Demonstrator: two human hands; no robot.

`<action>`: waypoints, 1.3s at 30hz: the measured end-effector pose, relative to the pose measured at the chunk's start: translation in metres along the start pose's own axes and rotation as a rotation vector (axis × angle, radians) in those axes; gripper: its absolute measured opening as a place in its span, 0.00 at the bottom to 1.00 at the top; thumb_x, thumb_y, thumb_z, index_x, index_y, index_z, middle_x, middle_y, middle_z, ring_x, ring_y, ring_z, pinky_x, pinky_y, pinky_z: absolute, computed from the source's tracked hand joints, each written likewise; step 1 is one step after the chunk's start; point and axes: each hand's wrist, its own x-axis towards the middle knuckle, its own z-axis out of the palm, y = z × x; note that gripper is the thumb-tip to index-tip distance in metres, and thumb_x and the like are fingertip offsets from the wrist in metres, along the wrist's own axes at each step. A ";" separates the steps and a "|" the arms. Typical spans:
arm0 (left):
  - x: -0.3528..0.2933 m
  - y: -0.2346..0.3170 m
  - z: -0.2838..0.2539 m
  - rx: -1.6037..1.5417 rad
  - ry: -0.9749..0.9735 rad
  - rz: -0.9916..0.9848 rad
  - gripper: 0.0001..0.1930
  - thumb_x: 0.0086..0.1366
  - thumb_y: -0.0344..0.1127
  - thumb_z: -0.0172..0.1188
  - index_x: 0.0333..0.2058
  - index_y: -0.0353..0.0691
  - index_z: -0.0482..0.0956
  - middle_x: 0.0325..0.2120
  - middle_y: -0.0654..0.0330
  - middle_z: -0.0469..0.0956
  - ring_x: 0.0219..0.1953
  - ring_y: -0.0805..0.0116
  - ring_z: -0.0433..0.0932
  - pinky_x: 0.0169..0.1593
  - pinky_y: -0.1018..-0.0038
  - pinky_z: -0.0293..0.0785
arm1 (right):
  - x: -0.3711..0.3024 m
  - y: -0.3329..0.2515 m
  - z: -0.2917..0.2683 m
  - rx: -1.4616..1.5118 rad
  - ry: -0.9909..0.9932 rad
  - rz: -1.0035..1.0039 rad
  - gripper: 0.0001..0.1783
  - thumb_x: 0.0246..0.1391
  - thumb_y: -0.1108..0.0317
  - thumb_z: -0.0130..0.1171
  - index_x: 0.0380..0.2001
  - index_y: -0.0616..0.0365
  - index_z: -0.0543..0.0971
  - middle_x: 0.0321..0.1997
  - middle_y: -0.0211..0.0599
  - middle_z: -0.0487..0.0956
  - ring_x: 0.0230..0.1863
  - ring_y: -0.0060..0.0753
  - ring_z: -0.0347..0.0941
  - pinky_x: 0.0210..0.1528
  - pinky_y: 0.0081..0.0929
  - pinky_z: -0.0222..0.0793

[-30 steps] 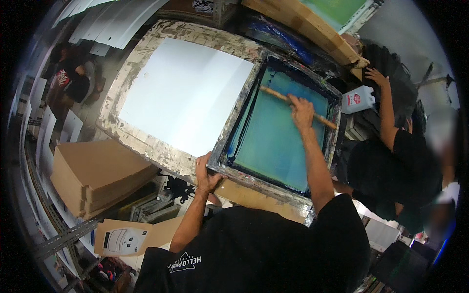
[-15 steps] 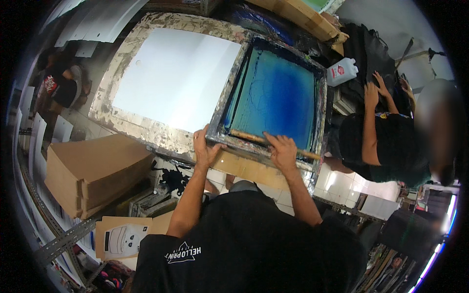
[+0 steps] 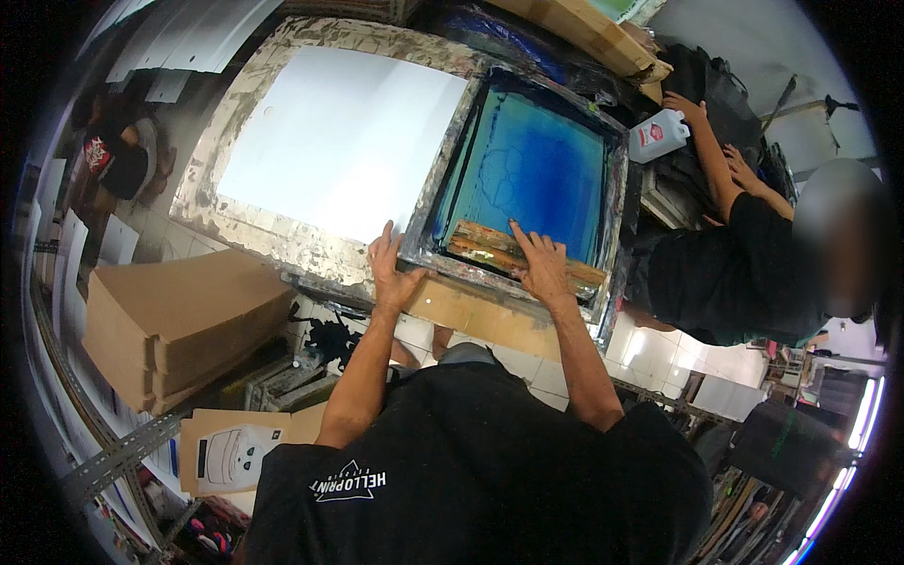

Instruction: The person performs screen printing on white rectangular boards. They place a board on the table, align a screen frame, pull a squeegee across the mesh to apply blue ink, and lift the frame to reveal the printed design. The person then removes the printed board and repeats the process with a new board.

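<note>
A screen-printing frame [image 3: 614, 202] lies on the right part of the worn table, its mesh [image 3: 556, 169] blue-green with a darker blue middle. Across the near end of the mesh rests a wooden squeegee [image 3: 471, 243], stained and tilted so its broad face shows. My right hand [image 3: 548, 271] grips the squeegee near its middle, index finger stretched forward. At the frame's near left corner is my left hand [image 3: 392, 275], fingers extended and thumb apart, touching the corner. Left of the frame, a large white sheet [image 3: 344, 141] lies flat, close to my left fingertips.
The table [image 3: 202, 179] has a flaking, paint-marked surface. A white plastic jug [image 3: 659, 137] stands beyond the frame's right side. Another person [image 3: 744, 235] leans there, reaching to dark items. Stacked brown cardboard [image 3: 188, 325] sits at left; someone else [image 3: 122, 160] is farther left.
The squeegee has tipped over, now showing its broad face. My left fingers have straightened from around the frame corner. The person at right has reached farther forward.
</note>
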 end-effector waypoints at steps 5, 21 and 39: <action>0.002 0.001 0.000 0.070 -0.065 -0.075 0.40 0.34 0.41 0.77 0.49 0.28 0.77 0.66 0.44 0.63 0.59 0.42 0.65 0.63 0.51 0.59 | 0.005 0.013 0.043 0.066 0.136 0.033 0.47 0.34 0.73 0.70 0.64 0.49 0.68 0.52 0.43 0.70 0.56 0.48 0.63 0.58 0.52 0.50; 0.008 0.013 -0.003 0.079 -0.095 -0.172 0.40 0.29 0.26 0.74 0.51 0.33 0.78 0.66 0.45 0.65 0.59 0.47 0.67 0.62 0.56 0.61 | 0.167 0.109 0.036 0.018 0.420 -0.023 0.45 0.28 0.67 0.73 0.59 0.50 0.73 0.48 0.37 0.72 0.55 0.46 0.64 0.58 0.47 0.49; 0.007 0.009 0.001 0.086 -0.054 -0.121 0.35 0.44 0.46 0.73 0.50 0.32 0.80 0.61 0.42 0.70 0.56 0.47 0.70 0.60 0.55 0.60 | 0.364 0.236 0.015 -0.112 0.437 0.043 0.50 0.39 0.64 0.70 0.69 0.44 0.63 0.70 0.51 0.64 0.72 0.60 0.53 0.71 0.63 0.37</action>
